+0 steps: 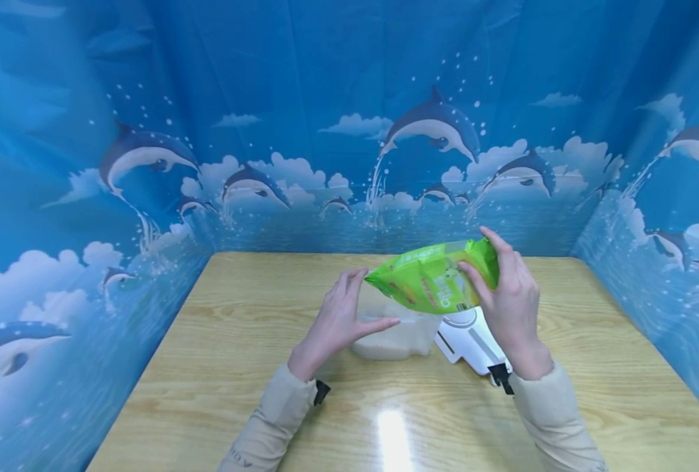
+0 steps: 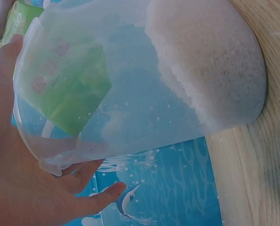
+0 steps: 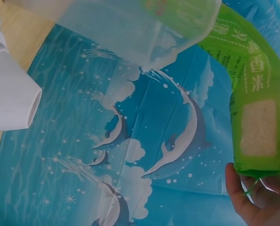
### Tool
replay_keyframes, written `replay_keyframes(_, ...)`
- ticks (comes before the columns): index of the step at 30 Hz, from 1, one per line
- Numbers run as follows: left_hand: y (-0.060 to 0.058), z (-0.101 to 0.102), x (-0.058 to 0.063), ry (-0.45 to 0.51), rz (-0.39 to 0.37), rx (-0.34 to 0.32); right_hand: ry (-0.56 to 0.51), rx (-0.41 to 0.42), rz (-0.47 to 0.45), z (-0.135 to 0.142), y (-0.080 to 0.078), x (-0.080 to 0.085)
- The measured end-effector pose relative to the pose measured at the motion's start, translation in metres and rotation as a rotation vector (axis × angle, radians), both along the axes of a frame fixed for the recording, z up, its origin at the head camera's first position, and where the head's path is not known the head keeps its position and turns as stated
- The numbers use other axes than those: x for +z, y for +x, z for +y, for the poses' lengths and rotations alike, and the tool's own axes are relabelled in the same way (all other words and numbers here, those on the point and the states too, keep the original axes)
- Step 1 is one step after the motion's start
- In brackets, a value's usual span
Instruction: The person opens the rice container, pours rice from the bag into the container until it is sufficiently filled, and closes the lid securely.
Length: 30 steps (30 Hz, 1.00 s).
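A green bag of rice [image 1: 432, 278] lies tilted nearly sideways in the air, and my right hand [image 1: 511, 295] grips its right end. The bag's left end hangs at the mouth of a translucent plastic container [image 1: 396, 341] standing on the table. Through the wall in the left wrist view, that green end shows inside the mouth, above a sloped heap of white rice [image 2: 210, 61] at the bottom. My left hand [image 1: 340, 311] holds the container around its rim, thumb on one side and fingers on the other. In the right wrist view, fingers [image 3: 239, 193] sit under the bag's sealed end.
Right of the container, a white plastic object [image 1: 473, 341] with a grey strip sits close by. The wooden table [image 1: 237, 328] is backed and flanked by a blue dolphin-print curtain [image 1: 325, 98]. A dark strap [image 1: 500, 378] hangs at my right wrist.
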<state>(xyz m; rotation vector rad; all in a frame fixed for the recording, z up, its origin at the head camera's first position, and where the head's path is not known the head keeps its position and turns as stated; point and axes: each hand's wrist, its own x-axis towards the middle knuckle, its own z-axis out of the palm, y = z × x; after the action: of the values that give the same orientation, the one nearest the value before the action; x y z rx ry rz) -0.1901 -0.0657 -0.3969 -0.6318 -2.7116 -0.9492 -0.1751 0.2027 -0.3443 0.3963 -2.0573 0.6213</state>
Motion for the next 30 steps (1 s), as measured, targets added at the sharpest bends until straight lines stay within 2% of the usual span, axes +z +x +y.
replay_keyframes(5, 0.0, -0.001, 0.0, -0.002, -0.002, 0.003, 0.033, 0.007, 0.012, -0.003, 0.002, 0.003)
replay_keyframes(14, 0.0, 0.0, 0.0, 0.002, -0.02, 0.0, 0.009, 0.032, 0.014, -0.004, 0.002, 0.008)
replay_keyframes(26, 0.001, -0.001, -0.001, 0.019, -0.003, -0.016, 0.059, 0.095, -0.158, -0.001, -0.011, 0.022)
replay_keyframes(30, 0.001, 0.0, -0.001, 0.021, -0.003, -0.007, 0.094, 0.086, -0.188, -0.004, -0.014, 0.03)
